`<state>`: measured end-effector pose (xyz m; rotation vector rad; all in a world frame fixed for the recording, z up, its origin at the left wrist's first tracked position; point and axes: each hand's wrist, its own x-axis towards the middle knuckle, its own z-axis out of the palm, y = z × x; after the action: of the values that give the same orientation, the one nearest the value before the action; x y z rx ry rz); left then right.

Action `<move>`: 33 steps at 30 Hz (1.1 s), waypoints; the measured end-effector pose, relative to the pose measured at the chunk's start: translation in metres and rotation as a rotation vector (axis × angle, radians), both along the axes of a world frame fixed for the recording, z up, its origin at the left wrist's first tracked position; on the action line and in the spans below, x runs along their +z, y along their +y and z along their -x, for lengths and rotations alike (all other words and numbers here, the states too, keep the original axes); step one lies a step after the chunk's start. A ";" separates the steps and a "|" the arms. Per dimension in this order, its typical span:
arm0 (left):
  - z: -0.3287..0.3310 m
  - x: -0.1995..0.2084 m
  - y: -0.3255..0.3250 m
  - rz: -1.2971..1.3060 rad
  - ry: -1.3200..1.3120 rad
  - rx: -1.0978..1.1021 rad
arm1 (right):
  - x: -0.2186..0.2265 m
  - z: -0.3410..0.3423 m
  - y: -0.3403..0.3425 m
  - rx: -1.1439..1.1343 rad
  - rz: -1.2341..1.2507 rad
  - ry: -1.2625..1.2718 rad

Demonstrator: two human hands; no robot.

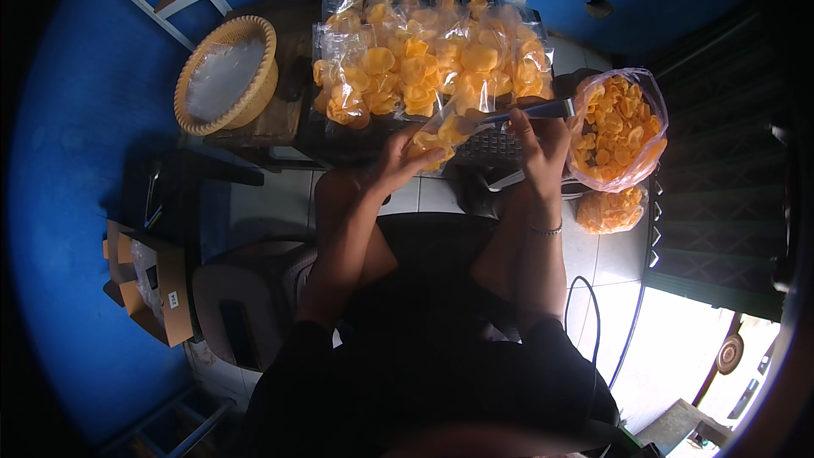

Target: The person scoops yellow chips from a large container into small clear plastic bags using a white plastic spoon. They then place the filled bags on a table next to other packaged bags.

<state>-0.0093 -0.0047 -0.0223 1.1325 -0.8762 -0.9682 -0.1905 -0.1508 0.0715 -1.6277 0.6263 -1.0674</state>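
The person sits looking down at a low desk (280, 123) covered in snack bags. The left hand (397, 159) has its grip clenched around one small clear bag of orange chips (437, 137), holding it by the lower end just in front of the desk's near edge. The right hand (543, 140) is clenched on one dark-handled flat tool (530, 110), whose handle runs out toward 3 o'clock while its other end meets the neck of the held bag. The right wrist carries one thin bracelet (547, 229).

At 12 o'clock from the hands lies a heap of filled bags (432, 55), packed touching and overlapping; their number cannot be told exactly, though well over ten show. At 3 o'clock from the right hand stands one large open clear sack of loose chips (619, 127), and just below it, at 5 o'clock, one smaller filled bag (610, 210) lies on the tiled floor (606, 267). At 10 o'clock from the left hand sits one round woven basket (227, 76) lined with clear plastic. Far at 8 o'clock, by the blue wall (76, 119), stand two cardboard boxes (157, 284), one beside the other. One dark cable (585, 297) loops on the floor near the right elbow.
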 end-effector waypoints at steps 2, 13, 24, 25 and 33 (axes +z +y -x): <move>0.001 0.002 0.001 -0.013 -0.013 0.013 | -0.002 -0.001 0.000 0.013 -0.019 -0.013; -0.003 0.002 0.003 -0.055 0.089 -0.063 | -0.016 -0.010 0.001 -0.069 -0.012 -0.211; -0.001 0.015 0.001 -0.116 -0.039 -0.046 | -0.010 -0.009 0.007 0.013 -0.205 -0.309; -0.002 0.015 0.001 -0.120 -0.108 -0.030 | -0.011 -0.009 0.006 0.021 -0.209 -0.310; 0.000 -0.006 -0.002 -0.034 -0.110 0.094 | -0.022 0.015 -0.029 -0.145 -0.379 -0.442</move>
<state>-0.0090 -0.0068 -0.0285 1.2548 -0.8893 -0.8527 -0.2051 -0.1796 0.0492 -0.9905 0.6083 -1.2761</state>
